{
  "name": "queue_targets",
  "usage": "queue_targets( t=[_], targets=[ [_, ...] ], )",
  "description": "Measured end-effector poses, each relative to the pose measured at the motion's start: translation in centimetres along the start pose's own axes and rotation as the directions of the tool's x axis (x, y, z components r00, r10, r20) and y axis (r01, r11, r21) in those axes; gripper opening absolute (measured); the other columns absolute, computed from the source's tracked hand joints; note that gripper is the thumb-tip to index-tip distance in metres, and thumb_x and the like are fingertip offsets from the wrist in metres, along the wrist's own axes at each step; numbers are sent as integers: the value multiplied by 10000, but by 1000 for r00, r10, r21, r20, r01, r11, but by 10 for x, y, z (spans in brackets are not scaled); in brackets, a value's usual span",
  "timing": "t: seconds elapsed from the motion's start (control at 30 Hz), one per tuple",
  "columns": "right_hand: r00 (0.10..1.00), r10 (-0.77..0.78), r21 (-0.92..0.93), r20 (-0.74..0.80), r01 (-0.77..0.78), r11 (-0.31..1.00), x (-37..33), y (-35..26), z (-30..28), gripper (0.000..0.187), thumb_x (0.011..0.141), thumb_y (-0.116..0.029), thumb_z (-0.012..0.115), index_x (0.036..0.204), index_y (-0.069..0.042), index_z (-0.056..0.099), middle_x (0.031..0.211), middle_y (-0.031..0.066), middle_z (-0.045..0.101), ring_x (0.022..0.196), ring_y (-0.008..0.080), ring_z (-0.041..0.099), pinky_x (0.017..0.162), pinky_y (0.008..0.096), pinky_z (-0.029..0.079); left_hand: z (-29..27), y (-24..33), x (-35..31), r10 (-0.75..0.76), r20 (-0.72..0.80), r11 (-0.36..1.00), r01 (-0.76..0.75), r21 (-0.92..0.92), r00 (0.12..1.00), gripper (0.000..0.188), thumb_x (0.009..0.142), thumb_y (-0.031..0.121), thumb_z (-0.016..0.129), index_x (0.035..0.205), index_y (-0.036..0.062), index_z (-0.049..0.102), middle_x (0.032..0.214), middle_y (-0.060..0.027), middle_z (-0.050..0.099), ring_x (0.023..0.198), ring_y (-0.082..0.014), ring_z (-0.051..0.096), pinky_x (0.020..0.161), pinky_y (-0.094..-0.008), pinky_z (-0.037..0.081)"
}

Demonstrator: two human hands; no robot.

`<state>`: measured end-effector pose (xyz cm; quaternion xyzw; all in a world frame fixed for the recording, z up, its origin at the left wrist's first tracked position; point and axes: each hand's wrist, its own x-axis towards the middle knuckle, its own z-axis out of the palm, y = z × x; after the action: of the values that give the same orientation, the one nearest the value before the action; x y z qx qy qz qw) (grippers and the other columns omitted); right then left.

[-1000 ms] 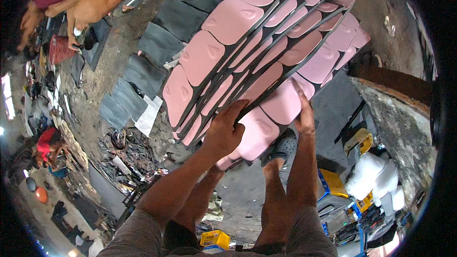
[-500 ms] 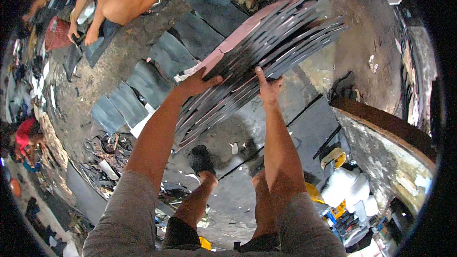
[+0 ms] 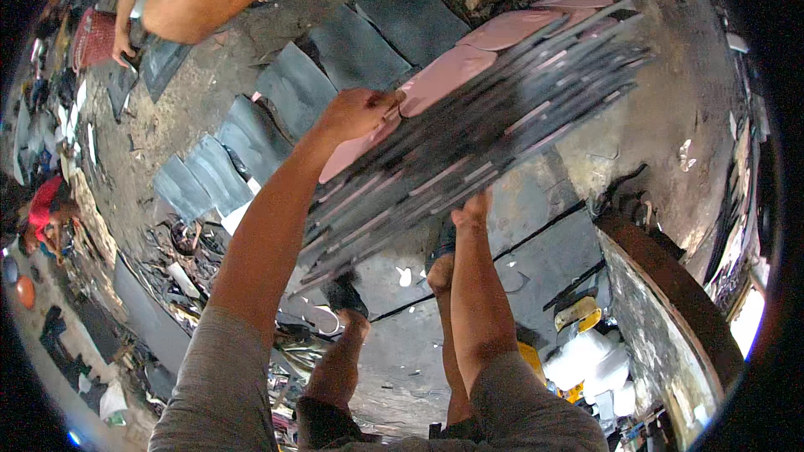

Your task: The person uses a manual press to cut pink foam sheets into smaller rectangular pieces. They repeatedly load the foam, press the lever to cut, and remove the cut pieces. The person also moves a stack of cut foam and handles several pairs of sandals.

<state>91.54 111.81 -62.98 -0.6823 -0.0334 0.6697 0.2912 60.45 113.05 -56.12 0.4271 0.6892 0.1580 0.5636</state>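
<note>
Between my hands I carry a thick, fanned stack of thin black sheets (image 3: 502, 117), blurred by motion, with pink faces (image 3: 448, 79) showing along its far edge. My left hand (image 3: 362, 113) is closed on the pink far-left edge, with its fingers partly hidden. At the near edge my right hand (image 3: 474, 208) grips the stack from below, its fingers mostly out of sight under the sheets. Beyond the stack a row of dark grey sheets (image 3: 297, 88) lies overlapping on the ground.
A crouching person's knee (image 3: 197, 0) is at the upper left, beside a red basket (image 3: 92, 38). Another person in red (image 3: 43, 205) is at the far left. A low worn wall (image 3: 662, 318) and white bags (image 3: 582, 360) stand right. Scraps litter the left ground.
The stack has moved right and tilted, so more of its pink faces shows. My left hand has shifted along the far edge; my right hand has dropped lower beneath the near edge.
</note>
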Motion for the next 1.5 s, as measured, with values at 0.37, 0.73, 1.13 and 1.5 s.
queue_targets(
  t=[0.37,0.73,1.13,1.5],
  targets=[
    [962,95,112,254,-127,986,-23,39,-96,849,897,-775,375,1526,-208,315,1471,92,434,1259,315,488,953,408,475,173,70,-55,167,-252,973,-119,196,953,597,990,496,445,1519,230,371,1385,-281,391,1384,-454,313,1038,-776,169],
    [936,100,196,337,-174,965,-189,31,-93,827,907,-750,380,1521,-199,325,1468,94,441,1261,314,489,966,416,470,85,294,-304,319,-185,768,-139,626,929,660,939,488,534,1500,167,402,1325,-335,418,1339,-508,365,1005,-827,133],
    [861,-2,377,509,-221,899,-383,-154,-50,804,917,-724,385,1515,-190,335,1464,96,449,1264,313,491,980,425,464,-132,563,-491,309,-92,606,-121,786,947,744,902,516,582,1494,118,372,1298,-311,479,1303,-433,434,1054,-713,241],
    [886,-158,597,436,-153,788,-386,-347,-84,782,927,-700,389,1510,-181,345,1461,98,456,1266,313,493,993,434,459,-145,624,-249,105,-36,731,-52,680,994,702,894,491,589,1451,104,406,1249,-301,503,1253,-420,462,1029,-686,270]
  ],
)
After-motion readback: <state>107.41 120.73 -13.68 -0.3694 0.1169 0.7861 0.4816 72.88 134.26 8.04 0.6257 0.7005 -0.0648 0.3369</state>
